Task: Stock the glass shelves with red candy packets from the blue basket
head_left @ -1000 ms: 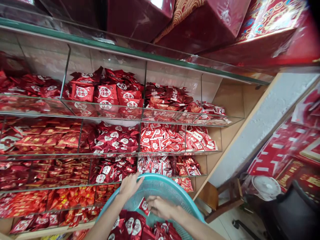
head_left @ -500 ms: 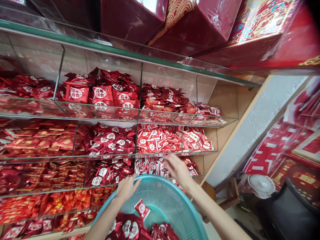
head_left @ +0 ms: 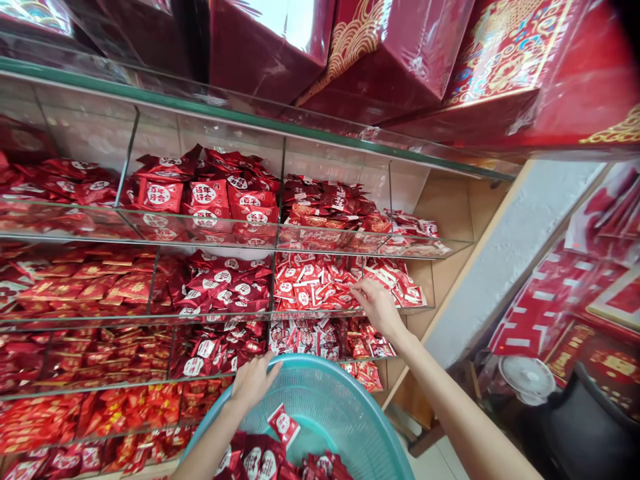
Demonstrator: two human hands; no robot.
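Note:
My left hand (head_left: 253,382) is closed over the near-left part of the rim of a turquoise plastic basket (head_left: 367,393). Dark red packets with white ovals (head_left: 260,457) are heaped at the bottom of the basket. Beside them a single small red-and-white packet (head_left: 284,425) leans apart. My right hand (head_left: 379,307) reaches out to a glass shelf, fingertips just at a pile of small red-and-white packets (head_left: 310,287). Its fingers are slightly bent and parted, and I see nothing held in them.
Glass dividers (head_left: 155,277) and shelf edges (head_left: 210,317) split the rack into bins of red packets. Large red gift boxes (head_left: 380,60) stand on the top shelf. To the right are a whitish wall edge (head_left: 505,260), a black chair (head_left: 580,420) and a white lidded container (head_left: 527,377).
My right hand has moved up and right, from just above the basket's far rim to the small packets on the shelf. My left hand stays on the rim.

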